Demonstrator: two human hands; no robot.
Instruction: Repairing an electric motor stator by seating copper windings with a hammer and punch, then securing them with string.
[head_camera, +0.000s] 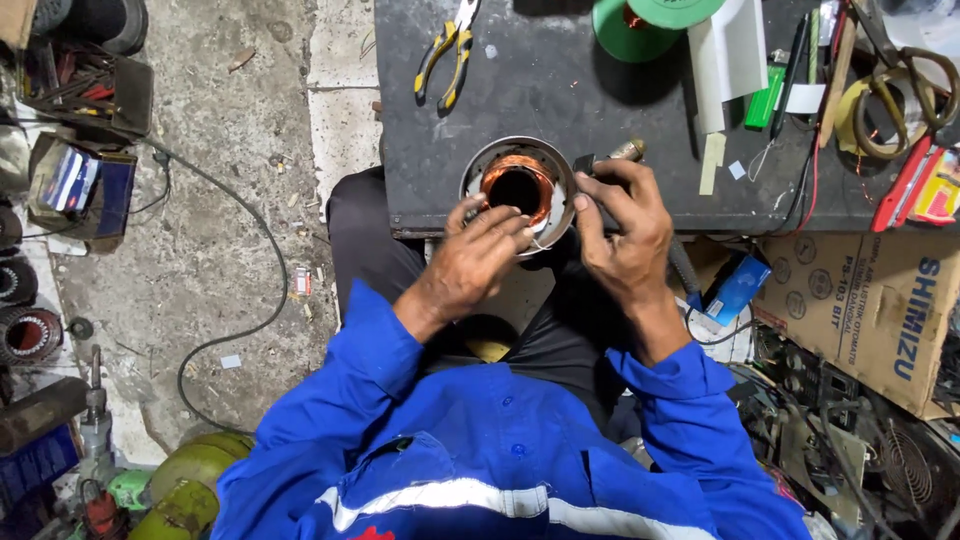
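Observation:
A round metal motor stator (520, 185) with copper windings inside sits at the front edge of a dark workbench (560, 90). My left hand (475, 260) rests on its near rim, fingertips touching the copper coil and a thin white strand. My right hand (625, 225) grips the stator's right side and also holds a small dark tool with a brass tip (612, 156) against the rim. Blue sleeves cover both forearms.
Yellow-handled pliers (445, 60), a green spool (640, 25), scissors (905, 80), tape and pens lie on the workbench. A cardboard box (870, 310) stands at the right. A black cable, other stators (30, 335) and tool boxes lie on the concrete floor at the left.

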